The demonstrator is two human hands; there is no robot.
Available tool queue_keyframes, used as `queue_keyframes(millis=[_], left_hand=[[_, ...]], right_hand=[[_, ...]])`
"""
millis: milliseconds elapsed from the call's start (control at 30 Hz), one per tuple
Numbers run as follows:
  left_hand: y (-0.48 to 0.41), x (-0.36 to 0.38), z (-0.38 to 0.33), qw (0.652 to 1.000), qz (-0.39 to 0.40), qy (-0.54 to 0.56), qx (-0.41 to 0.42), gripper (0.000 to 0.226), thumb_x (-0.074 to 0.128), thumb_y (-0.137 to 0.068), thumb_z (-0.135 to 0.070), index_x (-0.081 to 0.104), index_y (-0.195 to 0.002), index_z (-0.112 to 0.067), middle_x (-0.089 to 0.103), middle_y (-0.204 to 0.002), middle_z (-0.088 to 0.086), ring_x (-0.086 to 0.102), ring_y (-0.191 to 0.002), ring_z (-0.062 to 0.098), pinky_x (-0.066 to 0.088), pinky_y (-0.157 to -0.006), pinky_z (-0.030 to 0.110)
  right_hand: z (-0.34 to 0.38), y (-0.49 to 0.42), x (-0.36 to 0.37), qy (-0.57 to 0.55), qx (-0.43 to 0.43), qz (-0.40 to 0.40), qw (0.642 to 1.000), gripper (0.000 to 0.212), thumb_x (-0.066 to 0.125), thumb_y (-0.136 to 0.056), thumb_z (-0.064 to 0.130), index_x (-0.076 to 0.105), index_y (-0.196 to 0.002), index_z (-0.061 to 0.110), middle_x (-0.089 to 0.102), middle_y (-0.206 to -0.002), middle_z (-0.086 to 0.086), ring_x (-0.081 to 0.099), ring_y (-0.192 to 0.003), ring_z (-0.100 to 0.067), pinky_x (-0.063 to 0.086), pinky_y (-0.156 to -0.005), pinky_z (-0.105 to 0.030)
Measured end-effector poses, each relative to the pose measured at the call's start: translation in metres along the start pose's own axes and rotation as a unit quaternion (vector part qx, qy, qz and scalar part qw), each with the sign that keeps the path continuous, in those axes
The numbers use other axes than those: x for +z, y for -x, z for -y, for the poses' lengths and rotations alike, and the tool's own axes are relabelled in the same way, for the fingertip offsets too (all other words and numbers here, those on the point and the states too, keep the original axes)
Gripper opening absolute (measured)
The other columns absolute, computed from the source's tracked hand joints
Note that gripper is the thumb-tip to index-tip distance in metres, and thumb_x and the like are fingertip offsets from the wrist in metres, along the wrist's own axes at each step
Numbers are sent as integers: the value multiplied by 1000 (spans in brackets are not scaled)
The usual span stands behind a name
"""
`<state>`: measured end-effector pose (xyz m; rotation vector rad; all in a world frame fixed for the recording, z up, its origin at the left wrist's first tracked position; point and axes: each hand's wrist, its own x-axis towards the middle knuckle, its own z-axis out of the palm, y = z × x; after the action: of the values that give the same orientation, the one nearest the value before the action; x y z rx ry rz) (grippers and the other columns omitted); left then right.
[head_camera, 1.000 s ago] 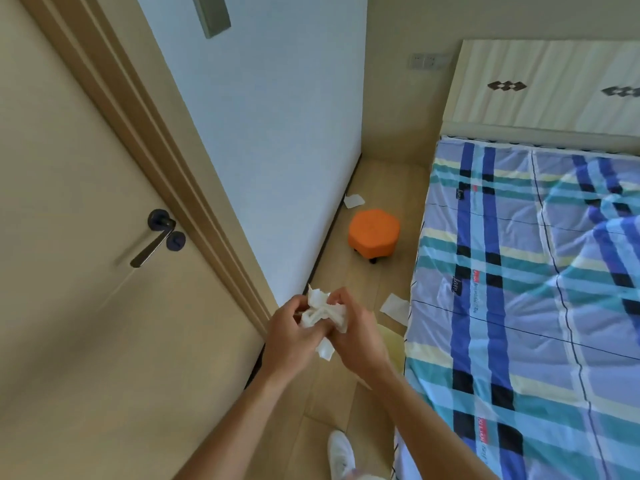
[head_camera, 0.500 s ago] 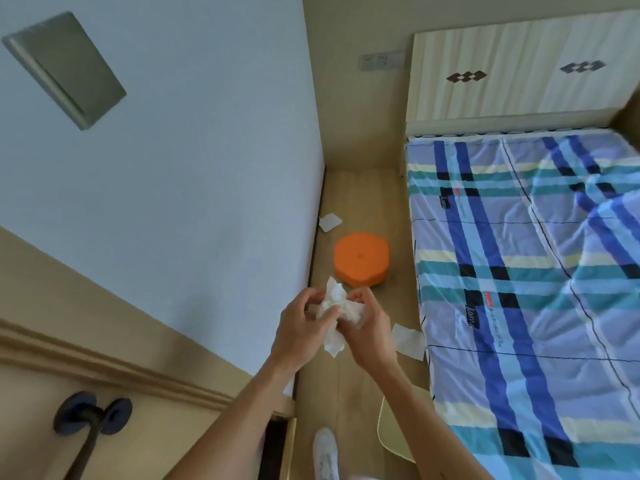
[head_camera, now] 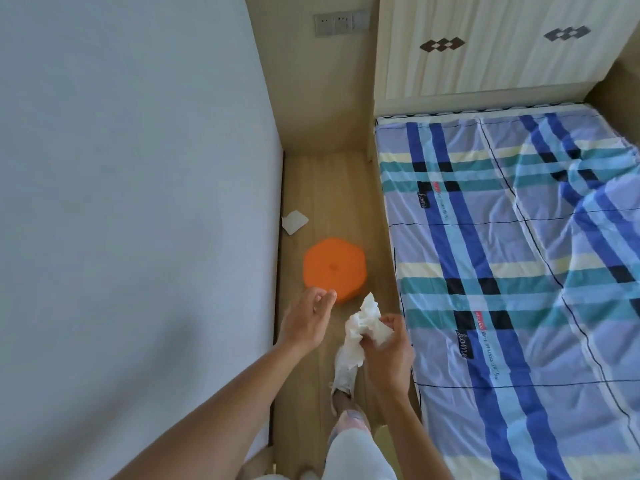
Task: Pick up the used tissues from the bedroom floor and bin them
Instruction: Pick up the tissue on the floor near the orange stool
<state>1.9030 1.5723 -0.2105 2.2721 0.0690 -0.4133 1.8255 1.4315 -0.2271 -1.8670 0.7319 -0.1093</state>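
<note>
- My left hand is coming off the crumpled tissues that both hands were kneading together a moment ago; it is now hanging open and empty, fingers loosely spread, just in front of the orange stool.
- My right hand is gripping the whole wad alone, fingers closed around it, with a loose tail of paper dangling down over my shoe.
- I am reading that as the bundle being compacted enough for one hand, which is freeing the left for the next pick-up.
- I am also standing further into the gap between the wall and the bed than a second ago; the door is no longer showing in my view.
- One flat tissue on the floor is lying against the skirting, just beyond the stool, and is not yet collected.
- The tissue that was lying beside the bed edge half a second ago is not visible now; I cannot tell whether my right hand is hiding it.
- No bin is showing anywhere in this view, so nothing is binned yet and the wad is staying with me until I find one.
- The stool's top is bare, holding nothing.
</note>
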Motion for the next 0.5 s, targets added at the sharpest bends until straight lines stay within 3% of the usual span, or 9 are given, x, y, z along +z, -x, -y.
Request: queue_keyframes(millis=[67,167,267,367,500], left_hand=[[-44,0,15,1000,-3,6,-29,43,43,-102,-50,67,-106,-14,70,-106,0,64,-103,16,53,-90,36],[-104,-4,33,998,-8,0,-69,40,43,-103,-45,68,-104,-14,67,-102,-2,61,-102,16,52,-91,37],[-157,-6,43,995,-11,-2,-98,34,44,-104,-42,66,-119,-20,57,-109,-9,55,-104,9,42,-88,26],[-213,-5,48,994,2,-2,-108,30,44,-104,-40,66,-117,-25,56,-110,-10,55,-107,10,39,-89,25],[-297,9,62,993,13,-7,-114,31,43,-104,-39,66,-117,-22,57,-108,-12,55,-115,15,40,-92,27]], right_hand=[[3,-39,19,13,12,9,1000,41,81,-76,10,51,-99,26,59,-85,15,54,-73,10,42,-57,3],[12,-98,46,31,14,39,999,39,79,-78,11,51,-100,26,63,-89,10,60,-77,3,44,-52,-8],[25,-155,66,35,20,55,998,37,76,-78,8,51,-99,26,64,-90,10,65,-82,-11,55,-64,-26],[33,-213,90,61,18,62,996,39,76,-77,8,50,-97,29,63,-91,10,64,-83,-13,58,-69,-35],[28,-290,134,79,-4,82,993,39,78,-79,13,48,-96,32,61,-91,14,61,-79,-5,47,-59,-16]])
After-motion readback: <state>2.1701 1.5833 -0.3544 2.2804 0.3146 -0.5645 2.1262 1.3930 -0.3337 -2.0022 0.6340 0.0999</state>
